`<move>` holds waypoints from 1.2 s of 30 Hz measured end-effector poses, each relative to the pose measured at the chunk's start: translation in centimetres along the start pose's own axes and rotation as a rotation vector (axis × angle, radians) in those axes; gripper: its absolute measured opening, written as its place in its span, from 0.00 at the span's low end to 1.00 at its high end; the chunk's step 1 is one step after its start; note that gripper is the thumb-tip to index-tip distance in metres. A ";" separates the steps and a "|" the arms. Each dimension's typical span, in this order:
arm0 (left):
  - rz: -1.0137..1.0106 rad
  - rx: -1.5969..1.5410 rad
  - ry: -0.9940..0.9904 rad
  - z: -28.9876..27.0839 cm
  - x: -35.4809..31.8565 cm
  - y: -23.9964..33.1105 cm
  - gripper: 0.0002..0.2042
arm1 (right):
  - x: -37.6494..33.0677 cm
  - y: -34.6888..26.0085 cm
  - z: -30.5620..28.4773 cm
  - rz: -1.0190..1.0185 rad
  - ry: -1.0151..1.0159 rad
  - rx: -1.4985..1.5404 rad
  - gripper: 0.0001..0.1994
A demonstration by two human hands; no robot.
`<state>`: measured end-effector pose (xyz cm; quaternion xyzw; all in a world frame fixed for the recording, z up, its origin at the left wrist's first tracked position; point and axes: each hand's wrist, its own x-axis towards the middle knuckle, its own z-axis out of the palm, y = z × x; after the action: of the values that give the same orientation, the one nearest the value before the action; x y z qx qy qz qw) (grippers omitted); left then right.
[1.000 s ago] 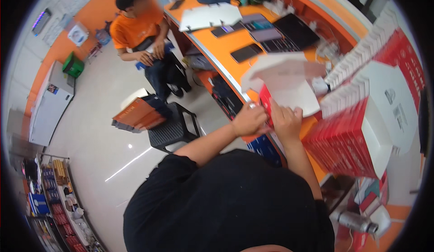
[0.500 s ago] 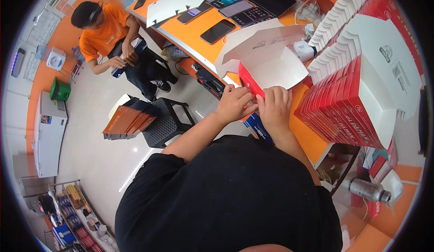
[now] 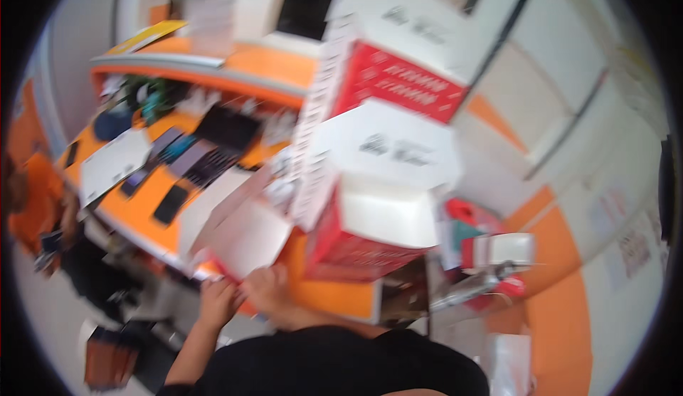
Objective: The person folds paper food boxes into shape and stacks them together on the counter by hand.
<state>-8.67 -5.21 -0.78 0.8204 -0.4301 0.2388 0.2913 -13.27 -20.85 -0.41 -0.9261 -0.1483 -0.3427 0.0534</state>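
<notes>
A red and white cardboard food box (image 3: 249, 236), its lid flap raised, rests partly folded at the near edge of the orange table (image 3: 345, 296). My left hand (image 3: 220, 300) is closed on its near left corner, by a small red flap. Right beside it, my right hand (image 3: 267, 289) grips the near edge with bent fingers. Motion blur softens both hands, and the fingertips are partly hidden. Just right of the box stands a stack of nested red and white boxes (image 3: 338, 250), open at the top. Behind that rises another stack of the same boxes (image 3: 398, 83).
A black phone (image 3: 171, 204), several other devices and a black folding case (image 3: 226, 131) lie on the table's left. Near them is a flat white card sheet (image 3: 114, 165). A metal bottle (image 3: 473, 289) lies at right. A person in orange (image 3: 35, 193) sits far left, near stacked boxes (image 3: 110, 357).
The view has swung to the right and upward, so everything sits further left in it and the tall box stack shows more. Both hands stay at the box's near edge.
</notes>
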 end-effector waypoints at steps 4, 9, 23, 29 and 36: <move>0.047 0.140 0.080 -0.1 0.1 0.6 0.13 | 0.8 0.5 -3.0 0.031 -0.085 0.067 0.09; -0.024 0.110 0.010 -0.5 -1.2 -0.6 0.16 | 4.2 0.2 -4.4 -0.113 -0.209 0.280 0.11; 0.142 0.223 -0.073 1.1 -2.0 -0.5 0.10 | 6.9 0.5 -2.2 -0.165 -0.566 0.032 0.12; 0.069 0.163 -0.208 1.3 -1.8 -0.2 0.09 | 5.8 1.0 -0.8 -0.224 -0.364 0.064 0.08; 0.180 0.180 -0.122 -0.5 0.3 1.3 0.09 | 7.0 1.6 -2.9 -0.316 -0.580 0.151 0.07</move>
<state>-9.71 -5.66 0.13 0.8143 -0.4959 0.2512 0.1673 -9.56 -21.33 6.37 -0.9440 -0.3241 -0.0571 0.0236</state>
